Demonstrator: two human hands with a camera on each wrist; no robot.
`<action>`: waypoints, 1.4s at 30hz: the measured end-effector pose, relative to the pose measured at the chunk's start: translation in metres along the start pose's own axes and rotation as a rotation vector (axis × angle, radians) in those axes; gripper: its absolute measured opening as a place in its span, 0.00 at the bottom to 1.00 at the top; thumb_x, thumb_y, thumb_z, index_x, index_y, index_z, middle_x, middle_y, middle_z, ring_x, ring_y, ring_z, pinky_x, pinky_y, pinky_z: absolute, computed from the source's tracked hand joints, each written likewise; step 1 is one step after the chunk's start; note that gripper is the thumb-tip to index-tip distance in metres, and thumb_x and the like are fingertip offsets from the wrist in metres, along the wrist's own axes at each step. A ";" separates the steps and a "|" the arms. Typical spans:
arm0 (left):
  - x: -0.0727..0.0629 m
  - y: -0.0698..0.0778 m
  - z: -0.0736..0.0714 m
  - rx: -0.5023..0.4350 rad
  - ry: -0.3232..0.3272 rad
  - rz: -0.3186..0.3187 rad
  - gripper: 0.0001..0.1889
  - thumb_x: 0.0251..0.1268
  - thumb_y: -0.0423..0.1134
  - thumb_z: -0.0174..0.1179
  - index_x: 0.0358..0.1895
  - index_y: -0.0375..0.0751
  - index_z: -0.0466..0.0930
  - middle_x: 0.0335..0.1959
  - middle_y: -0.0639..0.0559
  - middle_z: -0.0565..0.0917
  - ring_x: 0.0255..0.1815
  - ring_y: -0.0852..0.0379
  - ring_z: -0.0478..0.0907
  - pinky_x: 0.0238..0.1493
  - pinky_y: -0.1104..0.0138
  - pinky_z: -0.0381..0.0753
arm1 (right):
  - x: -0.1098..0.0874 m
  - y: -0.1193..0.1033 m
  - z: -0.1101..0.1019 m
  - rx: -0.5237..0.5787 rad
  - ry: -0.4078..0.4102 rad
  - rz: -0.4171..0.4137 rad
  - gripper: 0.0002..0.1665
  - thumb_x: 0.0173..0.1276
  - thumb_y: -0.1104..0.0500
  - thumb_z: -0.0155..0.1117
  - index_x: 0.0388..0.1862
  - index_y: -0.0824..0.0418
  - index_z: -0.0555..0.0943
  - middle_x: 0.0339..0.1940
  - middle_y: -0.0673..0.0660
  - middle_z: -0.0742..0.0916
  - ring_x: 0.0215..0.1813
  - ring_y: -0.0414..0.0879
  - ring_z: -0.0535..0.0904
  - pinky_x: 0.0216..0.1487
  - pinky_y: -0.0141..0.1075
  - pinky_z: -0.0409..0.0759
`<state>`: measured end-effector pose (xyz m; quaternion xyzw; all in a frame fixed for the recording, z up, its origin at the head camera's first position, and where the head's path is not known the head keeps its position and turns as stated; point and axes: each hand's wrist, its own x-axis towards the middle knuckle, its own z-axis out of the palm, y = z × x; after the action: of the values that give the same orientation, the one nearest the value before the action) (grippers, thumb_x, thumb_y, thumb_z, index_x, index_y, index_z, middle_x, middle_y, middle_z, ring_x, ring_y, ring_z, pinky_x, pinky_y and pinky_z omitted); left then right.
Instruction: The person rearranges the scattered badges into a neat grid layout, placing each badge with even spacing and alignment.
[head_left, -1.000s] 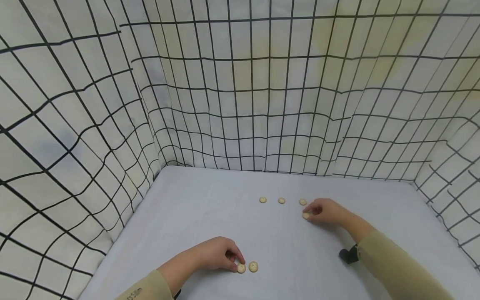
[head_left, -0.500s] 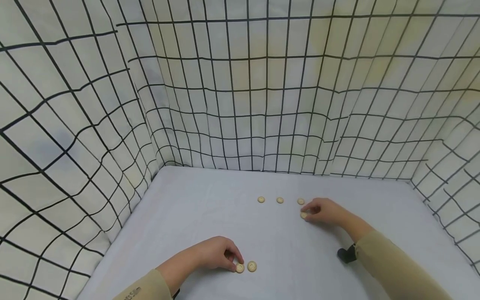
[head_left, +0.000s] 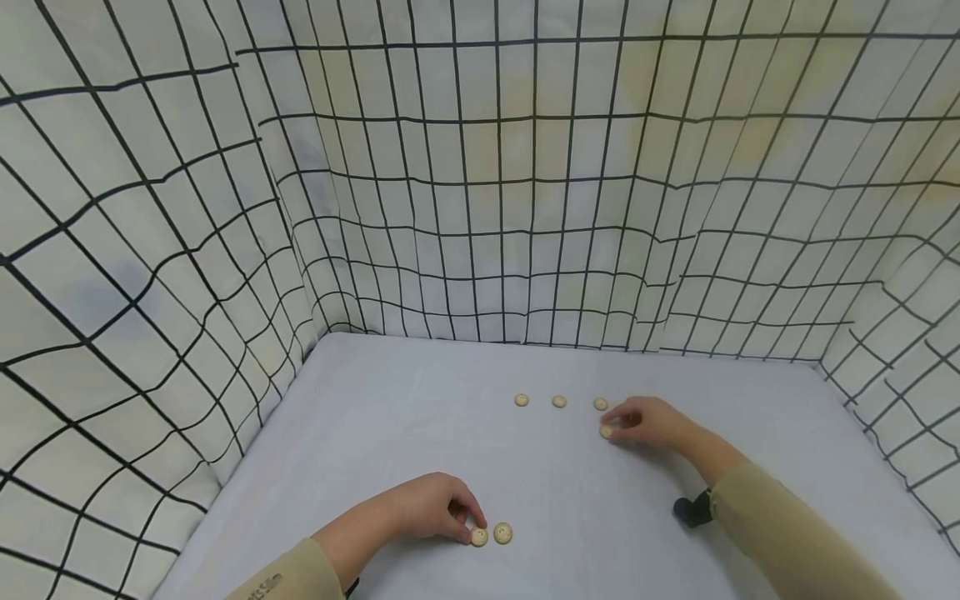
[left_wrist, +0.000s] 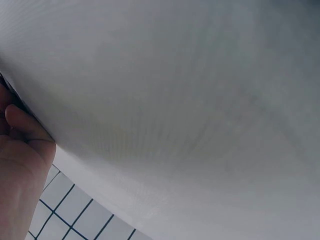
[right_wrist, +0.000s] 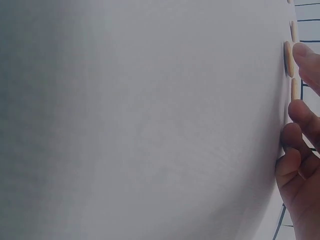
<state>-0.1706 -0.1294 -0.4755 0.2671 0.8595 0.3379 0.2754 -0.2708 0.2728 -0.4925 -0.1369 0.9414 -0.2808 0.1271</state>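
Neither grip has moved: left grip (head_left: 437, 507) pinches one button (head_left: 480, 537), right grip (head_left: 651, 423) another button (head_left: 606, 432), both partly hidden.

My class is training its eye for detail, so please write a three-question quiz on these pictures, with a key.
1. How many buttons show in the head view?
2. True or false: both hands are touching the same button.
3. Fill in: the far row of three buttons lies nearer the ____ hand.

Key:
1. Six.
2. False; the left hand and the right hand are at separate buttons.
3. Right.
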 end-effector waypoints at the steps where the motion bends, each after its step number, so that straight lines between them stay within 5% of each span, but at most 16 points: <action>1: 0.000 0.000 0.000 0.001 0.001 -0.001 0.09 0.53 0.35 0.74 0.36 0.54 0.89 0.23 0.62 0.77 0.26 0.67 0.71 0.31 0.71 0.71 | 0.000 0.000 0.000 -0.002 0.002 0.003 0.19 0.58 0.48 0.76 0.49 0.46 0.87 0.37 0.47 0.81 0.41 0.45 0.73 0.43 0.40 0.72; 15: 0.000 0.001 0.000 0.016 -0.003 -0.004 0.09 0.53 0.35 0.74 0.36 0.54 0.90 0.23 0.62 0.77 0.25 0.67 0.71 0.31 0.72 0.71 | 0.000 -0.008 -0.002 -0.011 0.008 -0.050 0.20 0.58 0.46 0.76 0.50 0.46 0.87 0.33 0.46 0.80 0.37 0.45 0.72 0.38 0.39 0.72; 30: 0.001 -0.002 0.000 0.029 -0.001 -0.004 0.08 0.54 0.37 0.74 0.36 0.55 0.90 0.23 0.63 0.78 0.26 0.68 0.71 0.32 0.71 0.71 | -0.004 -0.045 0.009 0.060 -0.092 -0.115 0.16 0.57 0.52 0.77 0.46 0.45 0.88 0.31 0.47 0.81 0.37 0.45 0.74 0.39 0.38 0.75; 42: 0.000 0.000 0.001 0.019 0.007 -0.004 0.08 0.53 0.37 0.75 0.36 0.54 0.90 0.23 0.63 0.77 0.26 0.67 0.71 0.32 0.71 0.71 | -0.005 -0.077 0.035 -0.041 -0.208 -0.326 0.16 0.57 0.50 0.78 0.46 0.44 0.89 0.28 0.41 0.79 0.32 0.38 0.73 0.34 0.32 0.73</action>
<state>-0.1706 -0.1292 -0.4763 0.2669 0.8641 0.3300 0.2704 -0.2407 0.1950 -0.4766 -0.3184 0.8941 -0.2628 0.1736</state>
